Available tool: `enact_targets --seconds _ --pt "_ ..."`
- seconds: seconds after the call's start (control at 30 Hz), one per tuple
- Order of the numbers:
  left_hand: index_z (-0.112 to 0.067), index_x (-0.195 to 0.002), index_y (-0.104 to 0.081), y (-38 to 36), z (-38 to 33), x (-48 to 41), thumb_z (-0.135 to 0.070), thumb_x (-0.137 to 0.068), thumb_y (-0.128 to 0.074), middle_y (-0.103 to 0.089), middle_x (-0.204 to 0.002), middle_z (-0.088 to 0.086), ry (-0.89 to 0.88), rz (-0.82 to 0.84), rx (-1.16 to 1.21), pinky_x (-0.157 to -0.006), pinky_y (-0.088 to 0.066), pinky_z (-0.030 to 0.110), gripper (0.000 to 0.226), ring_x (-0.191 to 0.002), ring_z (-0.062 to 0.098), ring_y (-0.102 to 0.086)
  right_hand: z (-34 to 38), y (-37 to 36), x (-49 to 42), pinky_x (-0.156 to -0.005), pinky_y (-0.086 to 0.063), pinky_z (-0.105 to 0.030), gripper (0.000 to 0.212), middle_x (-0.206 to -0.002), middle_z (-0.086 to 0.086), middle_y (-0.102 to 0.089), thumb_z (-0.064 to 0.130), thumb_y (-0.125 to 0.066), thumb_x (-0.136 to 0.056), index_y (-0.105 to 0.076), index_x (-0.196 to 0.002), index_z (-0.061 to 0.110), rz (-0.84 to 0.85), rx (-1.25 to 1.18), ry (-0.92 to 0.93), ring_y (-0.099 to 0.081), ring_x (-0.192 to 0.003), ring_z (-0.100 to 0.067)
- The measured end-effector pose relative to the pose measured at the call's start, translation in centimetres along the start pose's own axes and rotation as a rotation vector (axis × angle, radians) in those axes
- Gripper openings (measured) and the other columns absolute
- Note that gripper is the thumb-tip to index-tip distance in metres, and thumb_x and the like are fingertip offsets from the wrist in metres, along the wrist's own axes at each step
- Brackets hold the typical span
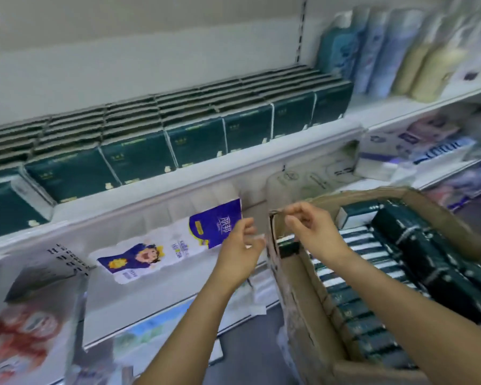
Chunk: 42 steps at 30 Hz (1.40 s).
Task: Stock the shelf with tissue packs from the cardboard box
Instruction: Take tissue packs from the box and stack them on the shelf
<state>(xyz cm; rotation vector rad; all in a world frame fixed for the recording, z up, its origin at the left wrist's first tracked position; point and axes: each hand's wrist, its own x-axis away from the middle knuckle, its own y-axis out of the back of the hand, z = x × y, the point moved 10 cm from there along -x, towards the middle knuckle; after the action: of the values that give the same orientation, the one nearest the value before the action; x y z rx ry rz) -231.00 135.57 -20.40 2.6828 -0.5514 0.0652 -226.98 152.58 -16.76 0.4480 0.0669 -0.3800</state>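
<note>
Restocking looks to be between picks: neither hand carries a pack. The box (295,309) sits at the right, below the shelf (233,168), with dark green packs (353,309) standing in tight rows inside and more lying across them at the far side. On the shelf a row (195,140) of matching green packs already runs along the front edge, several deep.

Both forearms reach forward and meet at the box's near-left corner. The right hand (310,229) is over that corner, fingers curled, thumb and forefinger seeming to pinch the rim there. The left hand (240,245) is just beside it, outside the box, palm turned inward and fingers loosely curled. A pale blur sits at its fingertips, and I cannot tell whether it holds anything.

Next, I judge, one hand must drop into the box, close on a pack, lift it free of its neighbours and carry it up and left to a gap on the shelf.
</note>
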Motion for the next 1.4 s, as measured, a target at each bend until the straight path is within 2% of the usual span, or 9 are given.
enact_targets --seconds 0.1,0.2,0.4,0.6,0.7,0.8,1.07,1.27,1.4 --pt "-0.01 -0.135 -0.043 -5.3 1.4 -0.9 -0.02 -0.091 -0.062 -0.05 -0.13 0.001 0.101 0.023 -0.042 -0.092 -0.038 0.024 0.049 -0.12 0.017 -0.05 -5.5 3.4 -0.3 -0.07 -0.056 -0.043 0.008 -0.085 -0.012 -0.066 0.011 -0.062 -0.092 -0.064 -0.099 0.013 0.033 0.075 -0.084 -0.065 -0.078 -0.025" --pt "-0.008 -0.134 -0.042 -9.0 2.9 -1.7 -0.024 -0.086 -0.061 -0.049 -0.129 0.004 0.174 -0.005 -0.12 -0.094 -0.039 0.026 0.054 -0.125 0.024 -0.047 -10.8 5.6 -0.5 -0.075 -0.056 -0.045 0.008 -0.084 -0.009 -0.065 0.013 -0.063 -0.091 -0.064 -0.099 0.012 0.083 0.121 -0.163 -0.064 -0.079 -0.025" --pt "-0.016 -0.155 -0.001 -13.6 7.1 -1.1 -0.014 -0.094 -0.051 -0.024 -0.157 0.009 0.276 -0.058 -0.268 -0.095 -0.04 0.03 0.078 -0.13 0.029 -0.045 -19.9 6.4 -0.1 -0.069 -0.052 -0.027 0.006 -0.072 -0.002 -0.056 0.011 -0.06 -0.093 -0.062 -0.093 0.005 0.258 0.239 -0.298 -0.054 -0.069 -0.018" --pt "-0.027 -0.152 -0.011 -13.6 8.2 -1.0 -0.01 -0.087 -0.051 -0.048 -0.14 0.006 0.219 -0.154 -0.306 -0.085 -0.048 0.041 0.078 -0.111 0.032 -0.057 -24.6 4.9 1.8 -0.07 -0.047 -0.03 0.034 -0.083 0.005 -0.063 0.009 -0.054 -0.087 -0.054 -0.065 0.035 0.618 0.754 -0.173 -0.063 -0.087 -0.023" --pt "-0.03 -0.151 -0.012 -13.5 8.4 -1.0 -0.016 -0.089 -0.053 -0.047 -0.142 0.004 0.23 -0.177 -0.314 -0.088 -0.049 0.043 0.076 -0.114 0.029 -0.057 -25.8 4.2 2.9 -0.085 -0.05 -0.034 0.026 -0.115 0.002 -0.062 0.009 -0.055 -0.087 -0.067 -0.102 0.026 0.731 0.955 -0.09 -0.055 -0.113 -0.023" --pt "-0.034 -0.151 -0.012 -13.6 8.7 -1.3 -0.022 -0.093 -0.051 -0.046 -0.143 0.001 0.234 -0.193 -0.299 -0.092 -0.048 0.041 0.071 -0.116 0.026 -0.056 -26.2 3.7 3.2 -0.094 -0.044 -0.037 0.041 -0.131 0.0 -0.049 0.017 -0.059 -0.088 -0.053 -0.128 0.023 0.752 1.06 -0.017 -0.042 -0.126 -0.021" --pt "-0.036 -0.149 -0.017 -13.4 9.3 -1.1 -0.026 -0.096 -0.051 -0.052 -0.133 -0.003 0.258 -0.22 -0.265 -0.084 -0.044 0.031 0.064 -0.11 0.022 -0.058 -25.9 2.5 2.9 -0.094 -0.04 -0.035 0.036 -0.126 -0.001 -0.054 0.009 -0.055 -0.089 -0.055 -0.123 0.02 0.749 1.332 0.107 -0.051 -0.12 -0.022" --pt "-0.035 -0.147 -0.02 -13.3 9.0 -0.8 -0.024 -0.095 -0.054 -0.053 -0.133 -0.002 0.262 -0.225 -0.261 -0.086 -0.049 0.033 0.063 -0.109 0.021 -0.059 -25.5 3.5 2.2 -0.096 -0.031 -0.033 0.027 -0.12 0.006 -0.061 0.026 -0.053 -0.092 -0.059 -0.118 0.03 0.722 1.144 0.047 -0.049 -0.12 -0.017" --pt "-0.033 -0.144 -0.026 -13.1 8.8 -0.6 -0.016 -0.094 -0.053 -0.054 -0.127 -0.006 0.265 -0.215 -0.238 -0.078 -0.043 0.027 0.06 -0.106 0.02 -0.058 -22.5 5.4 -0.3 -0.08 -0.036 -0.031 0.019 -0.097 0.0 -0.066 0.03 -0.06 -0.091 -0.061 -0.108 0.021 0.577 0.766 -0.043 -0.059 -0.097 -0.022"
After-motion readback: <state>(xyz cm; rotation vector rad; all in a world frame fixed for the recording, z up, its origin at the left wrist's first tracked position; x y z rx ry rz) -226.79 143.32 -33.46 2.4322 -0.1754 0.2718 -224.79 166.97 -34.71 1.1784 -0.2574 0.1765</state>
